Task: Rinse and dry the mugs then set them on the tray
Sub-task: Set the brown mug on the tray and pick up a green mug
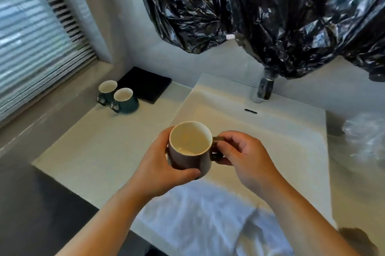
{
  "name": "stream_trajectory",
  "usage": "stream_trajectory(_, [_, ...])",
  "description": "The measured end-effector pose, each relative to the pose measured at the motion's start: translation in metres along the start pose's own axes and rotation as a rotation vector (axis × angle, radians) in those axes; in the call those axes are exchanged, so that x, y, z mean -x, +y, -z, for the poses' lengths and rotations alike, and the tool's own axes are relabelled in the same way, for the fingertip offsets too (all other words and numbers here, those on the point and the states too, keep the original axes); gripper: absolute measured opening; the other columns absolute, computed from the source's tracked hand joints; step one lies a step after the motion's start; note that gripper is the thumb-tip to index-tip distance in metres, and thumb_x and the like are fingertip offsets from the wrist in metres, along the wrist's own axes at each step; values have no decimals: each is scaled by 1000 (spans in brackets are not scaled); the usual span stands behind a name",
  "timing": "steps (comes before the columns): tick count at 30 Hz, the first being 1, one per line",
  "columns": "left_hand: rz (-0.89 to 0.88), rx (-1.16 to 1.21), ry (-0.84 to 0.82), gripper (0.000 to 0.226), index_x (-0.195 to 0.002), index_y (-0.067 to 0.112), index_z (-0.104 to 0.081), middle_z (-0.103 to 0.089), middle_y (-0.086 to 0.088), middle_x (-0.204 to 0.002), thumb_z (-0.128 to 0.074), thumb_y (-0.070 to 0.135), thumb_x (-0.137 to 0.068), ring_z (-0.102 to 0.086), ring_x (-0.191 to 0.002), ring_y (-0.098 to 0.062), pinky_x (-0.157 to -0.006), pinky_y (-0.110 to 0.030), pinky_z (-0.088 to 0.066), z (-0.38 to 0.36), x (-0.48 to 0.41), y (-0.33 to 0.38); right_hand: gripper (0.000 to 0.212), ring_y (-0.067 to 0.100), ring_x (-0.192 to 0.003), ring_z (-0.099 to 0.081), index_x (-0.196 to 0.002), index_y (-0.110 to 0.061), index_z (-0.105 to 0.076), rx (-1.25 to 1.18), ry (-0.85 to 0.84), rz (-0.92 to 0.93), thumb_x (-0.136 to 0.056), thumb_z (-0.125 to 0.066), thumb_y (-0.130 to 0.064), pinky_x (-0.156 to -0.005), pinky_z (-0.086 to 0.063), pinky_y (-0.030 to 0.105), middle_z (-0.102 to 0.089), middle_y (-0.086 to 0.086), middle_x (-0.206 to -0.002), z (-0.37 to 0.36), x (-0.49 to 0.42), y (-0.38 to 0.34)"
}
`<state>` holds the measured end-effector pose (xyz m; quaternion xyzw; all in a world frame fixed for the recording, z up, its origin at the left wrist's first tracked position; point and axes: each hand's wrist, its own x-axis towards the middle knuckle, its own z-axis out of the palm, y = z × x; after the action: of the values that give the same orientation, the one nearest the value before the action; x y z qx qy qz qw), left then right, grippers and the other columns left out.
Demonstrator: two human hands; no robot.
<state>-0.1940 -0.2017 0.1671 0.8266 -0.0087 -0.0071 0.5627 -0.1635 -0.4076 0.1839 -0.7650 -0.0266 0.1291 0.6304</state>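
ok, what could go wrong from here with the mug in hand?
1. The dark, cream-lined ceramic mug is over the white basin sink, left hand round its body, right hand pinching the handle; a wet slip could chip it.
2. It seems to hold liquid; tipping it nearward might soak the white cloth towel at the sink's near edge.

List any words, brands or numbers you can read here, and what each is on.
None can be read. The held mug, the two green mugs and the black tray show no print. The white tab on the black plastic sheet is too blurred to tell.
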Motion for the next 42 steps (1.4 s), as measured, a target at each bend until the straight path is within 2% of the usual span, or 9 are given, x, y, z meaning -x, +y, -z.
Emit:
stream_trajectory(10, [123,-13,18,87,-119,53,-43,-55,37,-114,-84,54,-42,-53,-111,12,-81,-4,-46,155,-64,-98,18,15,-93,-69,-91,-29,-69,136,-98,-81,-94,-63,-13,-89,-57,38,-73,-5,-91,-164,-114,-17])
stream_trajectory(13, [160,-44,11,89,-120,53,-43,-55,22,-123,-87,53,-43,-53,-113,10,-85,-10,-46,189,-89,-134,11,9,-90,-65,-95,-30,-64,245,-150,-131,-95,-64,-20,-76,-51,22,-70,-9,-91,-206,-154,-16])
stream_trajectory(16, [173,-66,-50,88,-121,54,-42,-53,25,-123,-95,42,-51,-50,-115,12,-83,-6,-41,208,-120,-162,19,4,-73,-54,-82,-33,-55,344,-185,-187,-95,-63,-23,-64,-40,16,-60,-11,-81,-228,-189,-13])
stream_trajectory(20, [148,-107,-131,85,-118,53,-39,-46,37,-115,-94,20,-63,-46,-111,21,-80,-2,-38,207,-160,-181,15,12,-83,-57,-84,-30,-55,307,-118,-276,-96,-62,-25,-72,-44,23,-66,-3,-97,-235,-217,-1])
stream_trajectory(23, [133,-155,-148,85,-121,50,-35,-43,36,-113,-93,21,-65,-49,-109,8,-83,-2,-34,193,-182,-190,14,11,-81,-56,-85,-25,-55,267,-5,-330,-97,-61,-24,-70,-44,24,-63,-6,-89,-233,-230,11])
stream_trajectory(27, [186,-110,-143,75,-130,39,-40,-48,19,-122,-87,16,-75,-48,-117,-3,-94,-16,-39,173,-212,-195,8,21,-94,-63,-90,-21,-58,166,166,-407,-96,-61,-26,-89,-55,39,-66,1,-95,-226,-250,30])
stream_trajectory(30, [202,-85,-146,71,-133,36,-43,-51,23,-117,-85,19,-78,-52,-115,-3,-96,-24,-43,160,-236,-189,9,22,-99,-65,-92,-20,-58,73,254,-431,-96,-62,-27,-97,-54,45,-67,4,-99,-220,-268,40])
stream_trajectory(36, [160,-124,-144,76,-129,37,-41,-51,24,-108,-90,32,-71,-54,-97,-1,-77,-12,-39,151,-292,-177,11,20,-91,-63,-85,-21,-56,62,311,-361,-94,-62,-20,-82,-52,34,-68,2,-101,-203,-315,41])
stream_trajectory(42, [139,-331,-185,82,-138,25,-44,-54,12,-113,-90,26,-70,-54,-98,-7,-79,-20,-41,186,-365,-168,12,25,-99,-66,-83,-20,-60,39,250,-313,-94,-62,-20,-96,-53,49,-71,7,-102,-200,-380,27])
